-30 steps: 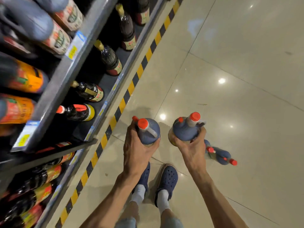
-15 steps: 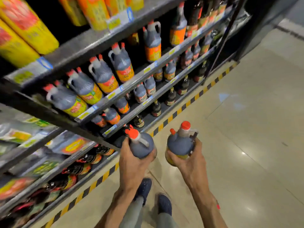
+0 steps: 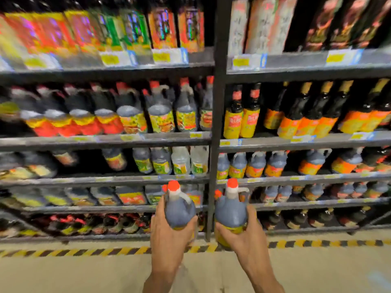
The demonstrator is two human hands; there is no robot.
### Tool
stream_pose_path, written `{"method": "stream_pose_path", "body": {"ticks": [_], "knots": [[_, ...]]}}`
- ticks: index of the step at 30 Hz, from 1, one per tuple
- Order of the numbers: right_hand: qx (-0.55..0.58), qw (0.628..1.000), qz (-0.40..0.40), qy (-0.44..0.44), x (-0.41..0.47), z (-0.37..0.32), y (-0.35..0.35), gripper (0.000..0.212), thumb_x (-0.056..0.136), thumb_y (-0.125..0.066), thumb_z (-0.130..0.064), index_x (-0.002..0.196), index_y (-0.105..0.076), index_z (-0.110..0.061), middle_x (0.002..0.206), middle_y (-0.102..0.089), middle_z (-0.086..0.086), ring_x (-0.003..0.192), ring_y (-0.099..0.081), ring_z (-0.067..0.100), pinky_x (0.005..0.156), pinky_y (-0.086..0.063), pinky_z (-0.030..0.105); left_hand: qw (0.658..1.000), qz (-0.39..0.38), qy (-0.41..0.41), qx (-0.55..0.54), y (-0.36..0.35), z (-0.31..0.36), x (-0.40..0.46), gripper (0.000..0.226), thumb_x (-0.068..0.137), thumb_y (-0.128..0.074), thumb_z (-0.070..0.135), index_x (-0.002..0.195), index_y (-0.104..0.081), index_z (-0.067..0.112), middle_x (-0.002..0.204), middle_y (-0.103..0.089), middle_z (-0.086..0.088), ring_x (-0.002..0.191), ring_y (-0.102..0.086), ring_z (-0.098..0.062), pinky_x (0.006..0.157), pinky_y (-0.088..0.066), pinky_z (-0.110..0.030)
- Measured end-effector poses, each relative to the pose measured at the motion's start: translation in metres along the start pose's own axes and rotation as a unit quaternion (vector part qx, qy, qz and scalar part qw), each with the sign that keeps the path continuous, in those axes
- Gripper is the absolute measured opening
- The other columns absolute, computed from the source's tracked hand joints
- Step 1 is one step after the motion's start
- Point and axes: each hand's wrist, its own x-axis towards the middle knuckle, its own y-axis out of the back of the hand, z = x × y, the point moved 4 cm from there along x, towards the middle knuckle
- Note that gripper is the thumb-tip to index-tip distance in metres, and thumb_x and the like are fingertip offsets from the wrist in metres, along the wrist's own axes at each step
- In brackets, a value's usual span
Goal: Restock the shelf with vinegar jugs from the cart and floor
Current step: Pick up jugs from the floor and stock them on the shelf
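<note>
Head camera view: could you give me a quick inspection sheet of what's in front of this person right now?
Surface: beige tiled floor with a yellow-and-black hazard stripe along the shelving's foot.
Job's things: two dark vinegar jugs with red caps, left jug and right jug, both upright, held in front of the lower shelves.
Clutter: nothing seen on the floor.
Hands: left hand grips the left jug's base; right hand grips the right jug's base.
Cables: nothing seen.
Surroundings: dark metal shelving stocked with jugs and bottles, price tags on the shelf edges; the picture is blurred.
</note>
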Motion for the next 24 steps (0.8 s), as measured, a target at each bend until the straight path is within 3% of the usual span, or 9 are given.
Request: {"method": "stream_pose_path", "body": {"ticks": [4,10,16,18,20,24], "knots": [[-0.004,0.995,-0.063,0.071,-0.013,-0.079,-0.072,0.091,0.063,-0.093,-0.048,0.139,-0.045,-0.034,0.125,-0.059,-0.006,0.108,-0.060,0.020,0.086,-0.048,0.032,0.994,0.106,0.024,-0.035,0.104,-0.010,0.014,0.106,0.062,-0.092,0.051,0.151,-0.039,0.028,0.146,-0.052,0.003,0.131,-0.052,-0.025,0.106,-0.048,-0.048],[-0.021,0.973,-0.177,0.143,-0.055,-0.185,-0.195,0.102,0.065,-0.090,-0.056,0.149,-0.037,-0.035,0.146,-0.055,-0.001,0.125,-0.059,0.025,0.097,-0.052,0.041,0.975,0.213,0.034,-0.055,0.255,-0.052,0.029,0.120,0.047,-0.071,0.091,0.149,-0.035,0.039,0.144,-0.049,0.011,0.132,-0.051,-0.021,0.104,-0.051,-0.049],[0.032,0.942,-0.254,0.215,-0.124,-0.288,-0.318,0.086,0.069,-0.090,-0.051,0.138,-0.038,-0.048,0.129,-0.062,-0.011,0.110,-0.063,0.017,0.082,-0.049,0.031,0.953,0.302,0.029,-0.026,0.405,-0.091,0.035,0.105,0.059,-0.076,0.080,0.148,-0.036,0.042,0.143,-0.050,0.012,0.133,-0.049,-0.020,0.105,-0.050,-0.050],[0.049,0.929,-0.288,0.227,-0.144,-0.315,-0.360,0.087,0.071,-0.089,-0.051,0.139,-0.035,-0.051,0.127,-0.060,-0.014,0.108,-0.063,0.017,0.085,-0.052,0.036,0.946,0.323,0.038,-0.011,0.449,-0.103,0.038,0.102,0.068,-0.081,0.067,0.153,-0.034,0.036,0.147,-0.046,0.008,0.136,-0.045,-0.020,0.108,-0.047,-0.045],[0.052,0.917,-0.314,0.241,-0.163,-0.339,-0.396,0.090,0.071,-0.088,-0.054,0.143,-0.034,-0.051,0.125,-0.059,-0.020,0.112,-0.062,0.017,0.090,-0.055,0.042,0.936,0.350,0.043,0.003,0.489,-0.115,0.042,0.101,0.068,-0.080,0.067,0.153,-0.035,0.035,0.146,-0.048,0.008,0.134,-0.047,-0.019,0.105,-0.049,-0.043],[0.058,0.898,-0.347,0.263,-0.191,-0.386,-0.461,0.070,0.070,-0.087,-0.057,0.119,-0.037,-0.061,0.110,-0.056,-0.032,0.102,-0.061,0.011,0.086,-0.053,0.038,0.916,0.395,0.061,0.028,0.558,-0.134,0.055,0.101,0.065,-0.077,0.071,0.150,-0.041,0.031,0.142,-0.053,0.006,0.135,-0.047,-0.022,0.103,-0.051,-0.047]]}}
